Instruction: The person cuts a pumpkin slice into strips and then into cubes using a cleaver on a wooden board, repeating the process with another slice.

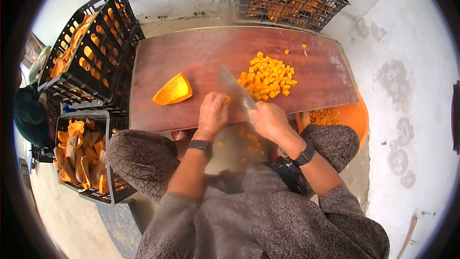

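My right hand (pixel 269 120) is wrapped round the handle of a knife (pixel 238 90), whose wide blade slants up and left over the reddish board (pixel 191 52). Left of the blade, my left hand (pixel 213 113) has its fingers curled at the board's near edge, with a small orange piece (pixel 227 100) at the fingertips. Beyond the knife, to its right, lies a pile of orange pumpkin cubes (pixel 268 76). A large pumpkin wedge (pixel 173 90) rests on the board to the left of my left hand.
Black crates (pixel 125 43) of pumpkin pieces stand at the left, with a lower crate (pixel 109 158) of peels and chunks. More crates (pixel 292 0) are stacked behind the board. An orange tub (pixel 357 115) with cubes sits under its right side. A person (pixel 31 115) is at far left.
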### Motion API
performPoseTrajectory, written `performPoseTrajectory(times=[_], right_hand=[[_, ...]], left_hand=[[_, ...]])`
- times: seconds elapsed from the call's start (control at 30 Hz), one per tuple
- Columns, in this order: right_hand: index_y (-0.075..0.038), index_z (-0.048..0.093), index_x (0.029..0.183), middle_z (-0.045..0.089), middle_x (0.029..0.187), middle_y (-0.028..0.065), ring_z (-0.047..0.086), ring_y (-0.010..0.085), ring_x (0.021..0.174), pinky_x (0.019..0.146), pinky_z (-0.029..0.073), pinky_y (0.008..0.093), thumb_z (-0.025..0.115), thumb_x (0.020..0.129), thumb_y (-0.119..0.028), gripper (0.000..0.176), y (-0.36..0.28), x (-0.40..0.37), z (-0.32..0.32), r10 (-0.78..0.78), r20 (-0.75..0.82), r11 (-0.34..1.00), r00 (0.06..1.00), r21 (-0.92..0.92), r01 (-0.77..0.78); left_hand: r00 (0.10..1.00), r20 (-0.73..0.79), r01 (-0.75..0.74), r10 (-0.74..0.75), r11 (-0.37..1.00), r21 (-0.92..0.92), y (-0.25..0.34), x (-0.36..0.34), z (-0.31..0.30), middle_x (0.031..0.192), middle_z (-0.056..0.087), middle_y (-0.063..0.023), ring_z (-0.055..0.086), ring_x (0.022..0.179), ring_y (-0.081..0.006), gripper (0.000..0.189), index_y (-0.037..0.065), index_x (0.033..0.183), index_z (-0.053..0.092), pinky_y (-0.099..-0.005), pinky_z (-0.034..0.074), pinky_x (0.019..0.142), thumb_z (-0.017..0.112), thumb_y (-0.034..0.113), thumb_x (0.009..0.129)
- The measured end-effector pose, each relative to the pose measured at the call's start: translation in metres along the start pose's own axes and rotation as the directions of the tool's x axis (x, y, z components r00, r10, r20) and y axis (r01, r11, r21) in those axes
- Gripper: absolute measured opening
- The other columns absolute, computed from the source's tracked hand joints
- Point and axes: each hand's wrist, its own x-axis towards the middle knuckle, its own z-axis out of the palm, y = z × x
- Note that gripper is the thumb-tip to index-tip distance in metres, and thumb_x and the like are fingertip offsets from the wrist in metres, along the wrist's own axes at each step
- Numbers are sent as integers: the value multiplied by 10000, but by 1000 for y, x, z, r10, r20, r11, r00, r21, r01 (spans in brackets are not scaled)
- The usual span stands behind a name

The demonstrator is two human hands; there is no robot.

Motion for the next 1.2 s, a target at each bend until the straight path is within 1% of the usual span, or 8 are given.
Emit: performPoseTrajectory(times=[0.3, 0.47, 0.57, 0.8, 0.87, 1.0, 1.07, 1.2], right_hand=[[52, 606, 898, 632, 811, 288, 616, 459, 822, 732, 476, 529, 551, 894, -235, 293, -5, -7, -7, -33, 40, 999, 999, -34, 34], [49, 616, 903, 640, 859, 280, 615, 450, 884, 767, 478, 519, 555, 898, -228, 283, -7, -5, -12, 14, 121, 1000, 993, -29, -10], [-7, 633, 873, 660, 868, 221, 636, 409, 839, 732, 492, 490, 562, 872, -180, 187, -5, 1, -5, 62, 160, 997, 985, -63, -52], [-7, 638, 882, 665, 910, 216, 638, 405, 865, 758, 497, 485, 550, 874, -182, 196, -3, 18, 18, 109, 180, 993, 978, -71, -98], [-14, 644, 901, 667, 928, 218, 639, 404, 873, 763, 497, 482, 544, 885, -195, 208, -3, 21, 25, 52, 124, 998, 991, -46, -47], [-12, 643, 915, 666, 924, 216, 637, 402, 876, 764, 497, 479, 554, 883, -206, 216, -5, 25, 31, 62, 43, 998, 997, -2, -62], [57, 637, 938, 648, 902, 289, 625, 441, 919, 798, 489, 504, 512, 891, -251, 335, 5, 34, 36, 162, 37, 983, 986, 83, -165], [53, 633, 968, 645, 893, 292, 621, 447, 914, 805, 483, 503, 516, 880, -251, 337, 7, 31, 30, 209, 100, 946, 973, 232, -227]], left_hand=[[1000, 13, -1, 1, 1000, 1, 5, 2, -4, 902, 591, -137, 595, 876, -348, 229, 42, 925, 600, -422, 506, 760, 652, -34, 716], [1000, 8, -4, 4, 1000, 2, 6, 3, -3, 883, 594, -131, 595, 872, -347, 205, 41, 897, 593, -424, 503, 756, 638, -50, 719], [1000, 17, -2, 2, 1000, -20, 5, 3, -1, 870, 600, -127, 595, 866, -349, 194, 41, 884, 589, -423, 502, 749, 633, -55, 721], [1000, 24, 6, -5, 1000, -29, 2, 3, 2, 855, 603, -128, 597, 848, -351, 198, 46, 878, 588, -416, 500, 744, 617, -70, 720], [1000, 17, -5, 6, 1000, -24, 0, 3, 1, 852, 603, -130, 598, 846, -351, 200, 47, 880, 589, -415, 500, 743, 617, -70, 719], [999, 33, 30, -28, 998, -57, 3, 2, 0, 867, 605, -136, 596, 866, -357, 154, 49, 874, 598, -428, 501, 748, 610, -42, 751], [999, 34, 45, -43, 996, -75, 3, 1, 1, 880, 603, -141, 592, 877, -365, 111, 52, 861, 603, -443, 500, 756, 600, -18, 774], [999, -20, 30, -32, 996, -83, 0, 1, 2, 899, 610, -149, 597, 887, -367, 130, 55, 885, 619, -449, 504, 766, 593, -16, 780]])
